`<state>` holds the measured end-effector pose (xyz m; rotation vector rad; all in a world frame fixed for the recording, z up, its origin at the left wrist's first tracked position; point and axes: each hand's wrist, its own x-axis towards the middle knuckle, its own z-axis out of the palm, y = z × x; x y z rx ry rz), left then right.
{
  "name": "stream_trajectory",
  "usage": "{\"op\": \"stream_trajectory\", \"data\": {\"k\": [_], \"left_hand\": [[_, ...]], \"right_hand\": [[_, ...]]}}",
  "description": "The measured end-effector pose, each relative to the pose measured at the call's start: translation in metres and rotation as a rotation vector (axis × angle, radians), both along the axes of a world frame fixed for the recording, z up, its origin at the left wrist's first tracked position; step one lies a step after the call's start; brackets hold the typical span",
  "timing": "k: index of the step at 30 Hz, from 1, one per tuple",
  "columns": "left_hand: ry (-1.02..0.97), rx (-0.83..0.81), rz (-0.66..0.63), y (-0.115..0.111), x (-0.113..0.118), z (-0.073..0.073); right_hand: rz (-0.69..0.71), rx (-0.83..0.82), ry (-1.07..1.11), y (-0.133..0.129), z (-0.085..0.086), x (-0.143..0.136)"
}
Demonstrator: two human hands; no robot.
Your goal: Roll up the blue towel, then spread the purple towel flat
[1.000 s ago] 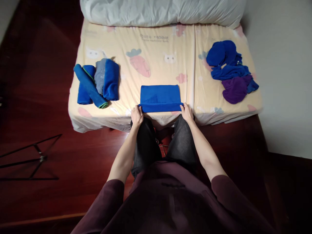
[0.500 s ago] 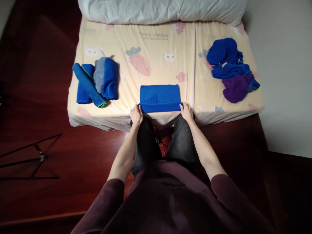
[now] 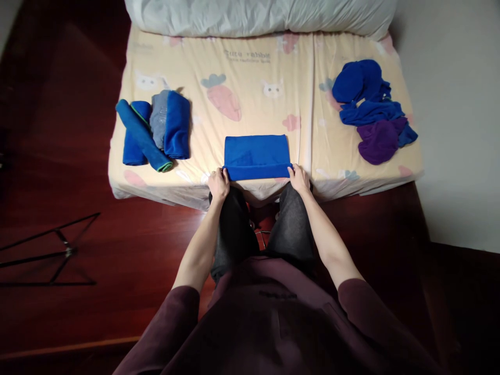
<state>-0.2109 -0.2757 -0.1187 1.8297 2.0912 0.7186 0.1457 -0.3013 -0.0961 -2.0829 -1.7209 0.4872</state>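
Here's the left hand point(image 3: 219, 183) pinching one end of the blue cloth point(image 3: 257, 150) at its folded near edge, the right hand point(image 3: 299, 178) pinching the other — cloth lying flat near the front of the bed point(image 3: 258, 112), rolled bundles point(image 3: 158, 125) to the left, a loose heap point(image 3: 371, 112) to the right. Uneven tugging by either hand could well skew that fold

Two hands point(image 3: 219, 183) point(image 3: 299, 178) — one held cloth point(image 3: 257, 152), at least three rolls point(image 3: 145, 137) point(image 3: 133, 150) point(image 3: 177, 126), one purple cloth point(image 3: 377, 141).
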Motion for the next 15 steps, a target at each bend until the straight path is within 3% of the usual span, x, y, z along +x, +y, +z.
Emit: {"op": "stream_trajectory", "data": {"k": [7, 15], "left_hand": [[0.049, -0.016, -0.012, -0.0013, -0.0001, 0.0040], [-0.047, 0.057, -0.037, -0.0003, -0.0020, 0.0004]], "right_hand": [[-0.004, -0.011, -0.013, -0.0006, 0.0029, -0.0004], [-0.037, 0.040, 0.054, -0.0009, 0.0013, -0.0011]]}}
